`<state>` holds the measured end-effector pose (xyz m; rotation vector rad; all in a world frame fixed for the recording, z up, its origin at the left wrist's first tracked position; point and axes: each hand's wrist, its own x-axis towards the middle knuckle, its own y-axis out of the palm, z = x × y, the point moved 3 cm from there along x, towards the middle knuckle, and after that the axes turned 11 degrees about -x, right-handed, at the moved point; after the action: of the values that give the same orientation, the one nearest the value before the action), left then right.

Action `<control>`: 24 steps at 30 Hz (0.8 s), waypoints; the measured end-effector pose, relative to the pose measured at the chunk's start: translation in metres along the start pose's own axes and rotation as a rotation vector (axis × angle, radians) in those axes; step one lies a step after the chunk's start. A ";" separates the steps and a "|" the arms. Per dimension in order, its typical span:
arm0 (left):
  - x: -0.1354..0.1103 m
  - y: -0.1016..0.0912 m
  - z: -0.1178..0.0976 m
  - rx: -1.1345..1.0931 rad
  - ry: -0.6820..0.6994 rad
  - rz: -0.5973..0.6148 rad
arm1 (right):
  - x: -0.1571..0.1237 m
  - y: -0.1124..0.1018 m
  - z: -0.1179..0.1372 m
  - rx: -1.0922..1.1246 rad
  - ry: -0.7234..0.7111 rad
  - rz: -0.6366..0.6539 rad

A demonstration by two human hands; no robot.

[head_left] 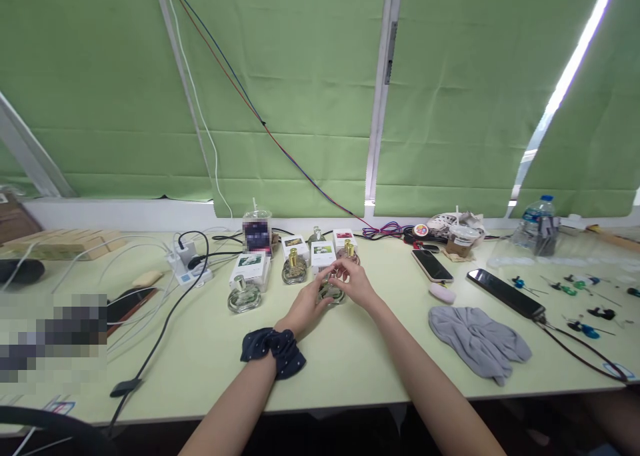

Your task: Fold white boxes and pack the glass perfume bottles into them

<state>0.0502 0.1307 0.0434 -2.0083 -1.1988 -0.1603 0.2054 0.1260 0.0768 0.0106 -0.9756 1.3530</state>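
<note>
A glass perfume bottle (333, 295) stands on the table between my hands, its top mostly covered by fingers. My left hand (307, 304), with a dark dotted scrunchie (274, 353) at the wrist, is closed around the bottle's left side. At the bottle's top, the fingers of my right hand (358, 284) are bent in a pinch. Just behind are a white box with a green picture (323, 255) and a gold-topped bottle (349, 253). Left of my hands stand another gold-topped bottle (294, 268) and a silver-capped bottle (244, 296) before a white box (250, 269).
Cables and a power strip (194, 273) lie at left, near a lidded drink cup (257, 229). To the right are a phone (432, 266), a longer dark phone (505, 293), grey cloth (477, 339), a plastic cup (461, 240) and a water bottle (536, 219).
</note>
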 end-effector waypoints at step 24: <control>-0.004 0.000 -0.010 -0.054 -0.090 -0.013 | -0.018 0.006 -0.030 0.197 0.191 -0.166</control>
<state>0.0507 0.1211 0.0486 -2.0742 -1.2768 -0.1108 0.2198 0.1286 0.0442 0.1075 -0.6637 1.2668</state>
